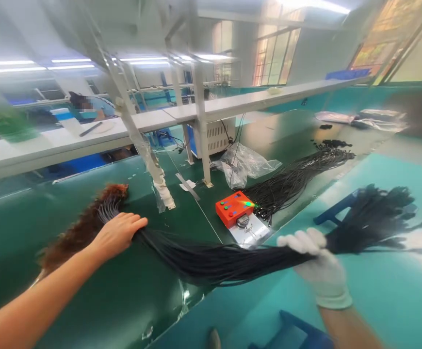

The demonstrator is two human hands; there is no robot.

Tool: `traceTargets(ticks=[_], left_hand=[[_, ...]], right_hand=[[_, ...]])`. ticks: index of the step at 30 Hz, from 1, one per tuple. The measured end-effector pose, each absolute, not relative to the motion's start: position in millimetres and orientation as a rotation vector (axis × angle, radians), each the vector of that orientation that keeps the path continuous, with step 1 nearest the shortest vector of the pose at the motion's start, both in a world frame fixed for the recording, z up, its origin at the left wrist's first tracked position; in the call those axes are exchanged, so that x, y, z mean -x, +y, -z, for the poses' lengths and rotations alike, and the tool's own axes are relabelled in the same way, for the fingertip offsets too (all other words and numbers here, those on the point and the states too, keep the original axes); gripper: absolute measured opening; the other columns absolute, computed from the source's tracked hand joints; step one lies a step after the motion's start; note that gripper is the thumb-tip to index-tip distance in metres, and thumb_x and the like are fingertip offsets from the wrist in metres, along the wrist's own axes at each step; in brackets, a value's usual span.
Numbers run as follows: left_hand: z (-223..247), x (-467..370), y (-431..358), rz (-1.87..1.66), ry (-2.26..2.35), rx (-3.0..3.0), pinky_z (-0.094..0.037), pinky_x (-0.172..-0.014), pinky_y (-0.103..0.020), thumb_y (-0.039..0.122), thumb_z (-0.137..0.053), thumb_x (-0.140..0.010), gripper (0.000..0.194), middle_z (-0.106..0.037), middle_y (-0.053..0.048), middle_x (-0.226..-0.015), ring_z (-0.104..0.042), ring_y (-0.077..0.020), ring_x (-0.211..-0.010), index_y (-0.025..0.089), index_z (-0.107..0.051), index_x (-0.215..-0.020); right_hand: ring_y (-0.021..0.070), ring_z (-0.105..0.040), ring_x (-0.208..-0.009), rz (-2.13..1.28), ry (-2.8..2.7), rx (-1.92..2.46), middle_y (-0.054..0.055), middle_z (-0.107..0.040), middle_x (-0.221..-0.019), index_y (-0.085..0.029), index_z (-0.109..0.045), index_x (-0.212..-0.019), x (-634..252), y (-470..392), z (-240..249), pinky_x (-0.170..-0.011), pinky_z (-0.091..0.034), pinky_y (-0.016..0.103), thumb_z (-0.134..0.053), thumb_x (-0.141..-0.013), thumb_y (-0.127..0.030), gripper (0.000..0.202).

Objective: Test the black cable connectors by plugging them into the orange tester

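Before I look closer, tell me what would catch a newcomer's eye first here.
Likely first, the long black cable bundle, stretched from the bare left grip to the white-gloved right grip across the foreground. Next, the red-orange box with coloured buttons, sitting just beyond it near the view's middle.

The left forearm [51,291] comes in from the near left corner, bare along its visible length, and slants toward the far right. Its wrist runs almost straight into the left hand [120,233] — ungloved, back turned upward, fingers bent downward in a grip. The right forearm [347,325] rises from the near right, angled far and leftward, a short bare stretch showing below the cuff. A white glove covers the wrist and the right hand [315,261] — its fingers curled over in a firm clasp. The hands are well apart.
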State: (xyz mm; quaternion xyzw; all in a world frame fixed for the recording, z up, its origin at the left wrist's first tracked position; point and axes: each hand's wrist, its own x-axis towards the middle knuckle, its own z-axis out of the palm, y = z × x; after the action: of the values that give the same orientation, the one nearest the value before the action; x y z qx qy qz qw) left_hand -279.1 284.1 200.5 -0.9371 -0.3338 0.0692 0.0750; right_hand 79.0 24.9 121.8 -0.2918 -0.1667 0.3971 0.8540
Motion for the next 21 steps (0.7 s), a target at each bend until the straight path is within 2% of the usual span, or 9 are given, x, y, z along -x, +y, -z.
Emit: traceTargets(ticks=[3, 6, 9, 12, 13, 14, 16, 19, 21], left_hand=[[-150, 310, 307, -0.292, -0.995, 2.809, -0.040, -0.089, -0.039, 0.000, -0.032, -0.079, 0.041, -0.070, -0.011, -0.086, -0.063, -0.0295, -0.090, 0.020, -0.066, -0.090], [-98, 342, 303, -0.376, -1.049, 2.830, -0.040, -0.094, -0.042, -0.001, -0.032, -0.076, 0.046, -0.074, -0.013, -0.095, -0.065, -0.0308, -0.099, 0.018, -0.070, -0.096], [-59, 357, 280, -0.498, -1.102, 2.870, -0.034, -0.104, -0.045, -0.001, -0.040, -0.068, 0.052, -0.074, -0.013, -0.108, -0.064, -0.0300, -0.109, 0.016, -0.071, -0.105], [-57, 331, 253, -0.755, -1.485, 2.914, -0.024, -0.109, -0.052, 0.006, -0.056, -0.047, 0.086, -0.051, -0.022, -0.139, -0.039, -0.0391, -0.132, 0.005, -0.052, -0.132], [-68, 313, 243, -0.635, -1.600, 3.061, -0.022, -0.111, -0.047, 0.011, -0.059, -0.051, 0.089, -0.046, -0.022, -0.143, -0.035, -0.0358, -0.135, 0.003, -0.044, -0.138], [-84, 291, 233, -0.483, -1.751, 3.233, -0.022, -0.112, -0.042, 0.012, -0.059, -0.054, 0.095, -0.040, -0.016, -0.149, -0.032, -0.0301, -0.138, 0.009, -0.033, -0.145], [-128, 242, 212, -0.018, -1.710, 3.707, -0.019, -0.112, -0.039, 0.016, -0.066, -0.058, 0.101, -0.042, -0.011, -0.149, -0.033, -0.0276, -0.137, 0.019, -0.023, -0.149], [-189, 175, 183, 0.739, -1.501, 4.114, -0.031, -0.104, -0.037, 0.024, -0.080, -0.053, 0.082, -0.060, -0.006, -0.130, -0.048, -0.0315, -0.122, 0.025, -0.053, -0.130], [-208, 142, 169, 0.877, -1.603, 4.246, -0.043, -0.085, -0.033, 0.023, -0.079, -0.055, 0.052, -0.069, -0.004, -0.102, -0.058, -0.0283, -0.100, 0.019, -0.067, -0.106]], right_hand=[[0.0115, -0.031, -0.047, -1.036, -0.385, 0.611, -0.009, -0.023, -0.048, -0.023, -0.031, -0.051, -46, 38, -80, -0.068, -0.045, 0.039, -0.082, -0.051, -0.044, 0.055], [0.0125, -0.036, -0.045, -1.103, -0.466, 0.676, -0.009, -0.027, -0.042, -0.023, -0.028, -0.049, -20, 40, -66, -0.068, -0.044, 0.039, -0.080, -0.051, -0.049, 0.058], [0.0146, -0.047, -0.050, -1.252, -0.516, 0.668, -0.006, -0.044, -0.046, -0.024, -0.045, -0.052, 0, 46, -79, -0.070, -0.044, 0.038, -0.080, -0.055, -0.043, 0.040], [0.0178, -0.059, -0.068, -1.441, -0.589, 0.780, 0.001, -0.062, -0.063, -0.020, -0.064, -0.062, 15, 64, -105, -0.079, -0.044, 0.037, -0.079, -0.059, -0.032, 0.020], [0.0185, -0.061, -0.073, -1.486, -0.635, 0.845, 0.002, -0.065, -0.067, -0.018, -0.067, -0.065, 19, 71, -114, -0.080, -0.045, 0.036, -0.078, -0.060, -0.030, 0.017], [0.0189, -0.062, -0.075, -1.520, -0.698, 0.904, 0.003, -0.066, -0.068, -0.017, -0.069, -0.067, 21, 78, -123, -0.079, -0.045, 0.034, -0.078, -0.061, -0.029, 0.016], [0.0190, -0.063, -0.073, -1.532, -0.848, 0.976, 0.003, -0.066, -0.065, -0.016, -0.071, -0.069, 24, 89, -138, -0.074, -0.048, 0.032, -0.079, -0.060, -0.032, 0.020], [0.0208, -0.066, -0.073, -1.469, -1.025, 0.979, 0.001, -0.067, -0.063, -0.018, -0.073, -0.074, 21, 98, -154, -0.067, -0.051, 0.029, -0.082, -0.055, -0.036, 0.027], [0.0222, -0.068, -0.076, -1.435, -1.092, 0.956, 0.000, -0.068, -0.064, -0.021, -0.074, -0.078, 11, 101, -158, -0.067, -0.052, 0.028, -0.082, -0.056, -0.036, 0.028]])
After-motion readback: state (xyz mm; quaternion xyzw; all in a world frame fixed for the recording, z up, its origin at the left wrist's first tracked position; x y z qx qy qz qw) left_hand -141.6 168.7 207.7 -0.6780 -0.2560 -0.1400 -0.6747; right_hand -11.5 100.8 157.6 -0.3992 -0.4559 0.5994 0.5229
